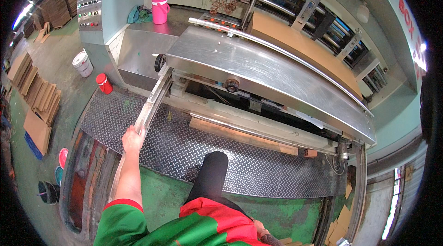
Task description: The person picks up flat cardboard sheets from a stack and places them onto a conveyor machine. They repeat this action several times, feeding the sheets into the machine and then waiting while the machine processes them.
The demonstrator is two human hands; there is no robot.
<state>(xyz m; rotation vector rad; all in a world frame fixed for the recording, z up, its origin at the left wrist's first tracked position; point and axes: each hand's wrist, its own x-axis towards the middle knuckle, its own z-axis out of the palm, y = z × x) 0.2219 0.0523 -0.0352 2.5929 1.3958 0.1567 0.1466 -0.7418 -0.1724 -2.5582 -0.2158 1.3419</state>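
My left hand (133,139) is closed round a long metal rail (148,111) that runs from the machine's steel table back past my left side. My left arm reaches out straight to it. Only a part of my right hand (260,227) shows, low beside my hip at the lower edge, and its fingers are hidden. In front of me lies the brushed steel table (258,68) of a large machine, with a dark round knob (231,85) on its front and a black handwheel (159,62) at its left end. One leg (210,172) extends forward over the tread plate.
Brown cardboard (300,49) lies behind the table against the rollers. A pink bucket (159,9) stands on the machine, left of centre. A control panel (89,3), white pail (83,64), red jug (104,83) and cardboard stacks (34,89) are at left. Patterned tread plate (175,139) covers the floor ahead.
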